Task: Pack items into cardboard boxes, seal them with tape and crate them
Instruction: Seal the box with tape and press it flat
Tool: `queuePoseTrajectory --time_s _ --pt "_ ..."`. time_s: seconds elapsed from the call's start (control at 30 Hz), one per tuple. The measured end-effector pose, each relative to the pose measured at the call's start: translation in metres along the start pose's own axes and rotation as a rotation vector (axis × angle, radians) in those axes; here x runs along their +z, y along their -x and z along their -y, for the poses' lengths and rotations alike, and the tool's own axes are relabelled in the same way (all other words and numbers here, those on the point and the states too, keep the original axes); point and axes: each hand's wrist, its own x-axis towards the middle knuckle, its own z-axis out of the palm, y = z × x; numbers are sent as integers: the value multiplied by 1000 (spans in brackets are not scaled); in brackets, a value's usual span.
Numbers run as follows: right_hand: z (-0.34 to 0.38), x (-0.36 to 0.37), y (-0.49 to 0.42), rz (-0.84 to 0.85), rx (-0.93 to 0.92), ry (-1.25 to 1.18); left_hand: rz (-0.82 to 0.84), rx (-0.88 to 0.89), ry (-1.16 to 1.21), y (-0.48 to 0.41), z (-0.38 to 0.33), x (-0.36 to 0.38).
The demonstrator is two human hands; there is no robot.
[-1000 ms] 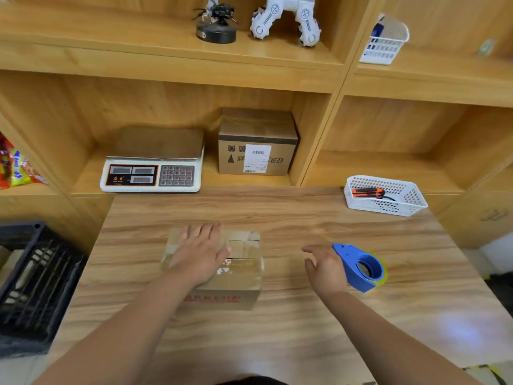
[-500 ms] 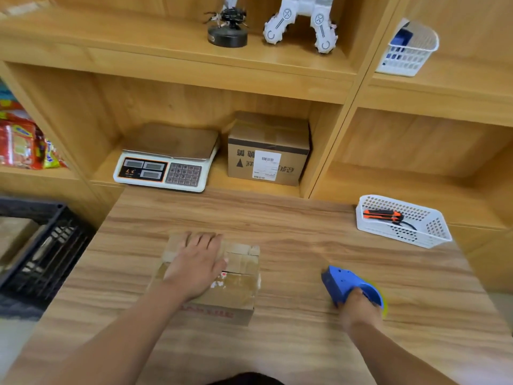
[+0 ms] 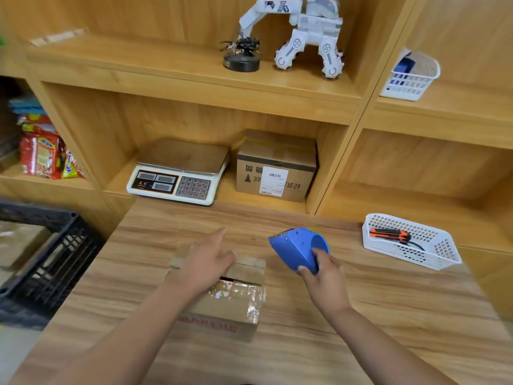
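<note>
The left hand (image 3: 206, 262) lies flat on the small brown cardboard box (image 3: 236, 307). Its fingers are straight and close together, and its palm presses on the left part of the closed top flaps. The fingertips reach past the box's far edge. The right hand (image 3: 326, 282) has its fingers and thumb curled round the near end of the blue plastic tape dispenser (image 3: 294, 245), gripping it with the toothed nose pointing left, towards the box.

The box sits on the wood-grain table (image 3: 361, 315), directly under the left hand. Patches of old shiny tape show on its near flap, and a dark gap shows between the flaps. The dispenser is just beside the box's far right corner, close to the left thumb but not touching it.

Half a second ago the right hand was coming down on the dispenser, which lay on the table well to the right of the box. A second ago that hand was open beside it. The dispenser is now gripped and has moved left, close to the box. The left hand has stayed pressed on the flaps throughout.

A black plastic crate (image 3: 55, 262) stands left of the table. A white mesh basket (image 3: 433, 254) holding an orange-handled tool (image 3: 388, 234) rests at the table's far right.
</note>
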Motion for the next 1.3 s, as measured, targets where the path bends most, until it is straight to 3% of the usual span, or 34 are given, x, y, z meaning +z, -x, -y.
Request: queuePoseTrajectory --time_s 0.17,0.4,0.67,0.9,1.13,1.3 --pt "36 -4 8 -61 -231 -10 -34 156 136 5 -39 -29" --pt "59 1 13 -123 -324 -32 -89 289 76 16 -45 -43" --pt "70 -4 18 -105 -426 -3 -33 139 387 9 -31 -60" --pt "82 -16 16 -61 -603 83 -175 84 422 1 -25 -61" --pt "82 -37 13 45 -640 148 -100 -10 481 -2 -27 -65" --pt "87 -50 10 -87 -663 105 -58 -51 530 -2 -32 -64"
